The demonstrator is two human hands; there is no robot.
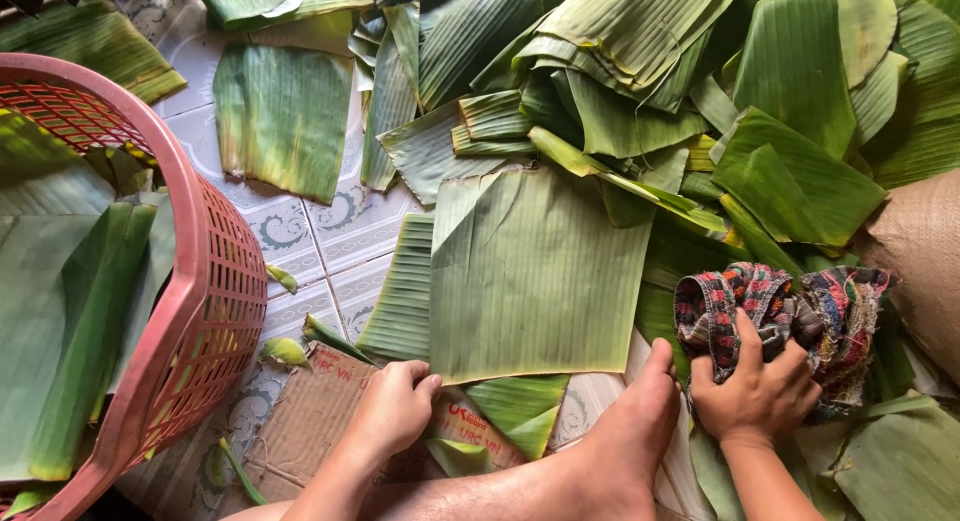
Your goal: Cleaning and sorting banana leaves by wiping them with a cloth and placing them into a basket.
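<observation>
Now | left fingers (425, 384) pinch leaf (540, 281) corner | right fingers (750, 341) clench cloth (785, 306)

Seen from above, a person's left hand (395, 406) pinches the lower left corner of a large banana leaf (540, 276) spread flat on the tiled floor (330, 241). The right hand (755, 391) clutches a crumpled plaid cloth (785, 316). A bare foot (625, 436) rests between them. A red plastic basket (215, 291) holding leaves stands at left; a leaf pile (650, 71) lies beyond.
</observation>
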